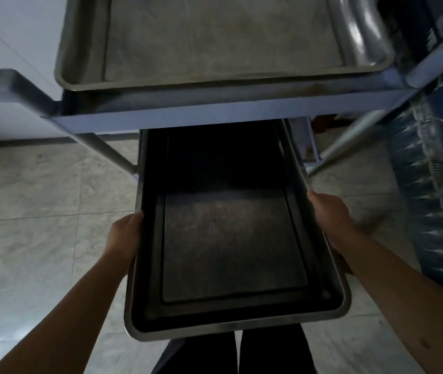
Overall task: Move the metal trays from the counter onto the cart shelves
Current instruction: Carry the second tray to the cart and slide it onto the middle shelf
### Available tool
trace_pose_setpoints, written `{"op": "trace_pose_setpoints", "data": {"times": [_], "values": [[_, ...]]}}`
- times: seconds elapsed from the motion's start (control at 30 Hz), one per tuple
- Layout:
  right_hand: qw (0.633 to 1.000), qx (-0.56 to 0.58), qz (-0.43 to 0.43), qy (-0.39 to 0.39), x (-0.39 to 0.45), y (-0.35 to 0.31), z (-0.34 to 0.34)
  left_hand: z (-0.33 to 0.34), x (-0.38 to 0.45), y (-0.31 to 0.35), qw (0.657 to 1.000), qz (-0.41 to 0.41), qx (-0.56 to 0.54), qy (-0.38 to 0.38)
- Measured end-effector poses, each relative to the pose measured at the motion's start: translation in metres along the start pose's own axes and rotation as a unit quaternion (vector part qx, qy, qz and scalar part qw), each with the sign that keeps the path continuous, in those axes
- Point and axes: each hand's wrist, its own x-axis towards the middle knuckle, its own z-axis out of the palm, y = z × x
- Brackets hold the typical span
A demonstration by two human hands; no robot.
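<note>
Step in hand, as I judge it: sliding a second metal tray (231, 249) into the cart's lower level. Far end of the tray already sits in shadow under the top shelf (188, 117); near end hangs out over the floor (39, 198), toward the person's legs.

Hands: left hand (123, 238) grasps the tray's left rim, thumb over the edge, fingers hidden beneath. Right hand (331, 220) grasps the right rim the same way, set slightly further forward. Both clamped on; neither released.

Another tray (215, 41) already rests on the top shelf, near the front edge.

Next move likely calls for a level push forward, keeping the rims between the cart legs (112, 155), until the tray seats fully. Whether a lower shelf or rails carry it cannot be told; that area is dark.

Materials: both trays rectangular, rounded corners, rolled raised rims, dull brushed steel with a scuffed, mottled base. Cart frame is smooth tubular and flat metal. Floor is pale marbled tile. Blue patterned fabric (436, 184) hangs at right.
</note>
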Motion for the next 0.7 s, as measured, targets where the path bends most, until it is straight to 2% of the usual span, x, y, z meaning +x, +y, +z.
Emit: {"op": "trace_pose_setpoints", "data": {"times": [0.13, 0.27, 0.47, 0.7], "values": [[0.999, 0.009, -0.011, 0.03, 0.074, 0.001, 0.026, 0.041, 0.065, -0.012, 1.0, 0.01, -0.028, 0.008], [0.996, -0.016, -0.064, 0.061, 0.151, 0.005, 0.05, 0.081, 0.119, -0.02, 0.998, 0.032, -0.052, 0.016], [0.99, 0.022, -0.061, 0.128, 0.232, 0.012, 0.083, 0.12, 0.187, -0.026, 0.995, 0.062, -0.065, 0.039], [0.986, 0.066, -0.11, 0.104, 0.276, 0.006, 0.107, 0.134, 0.232, -0.029, 0.992, 0.084, -0.082, 0.057]]}}
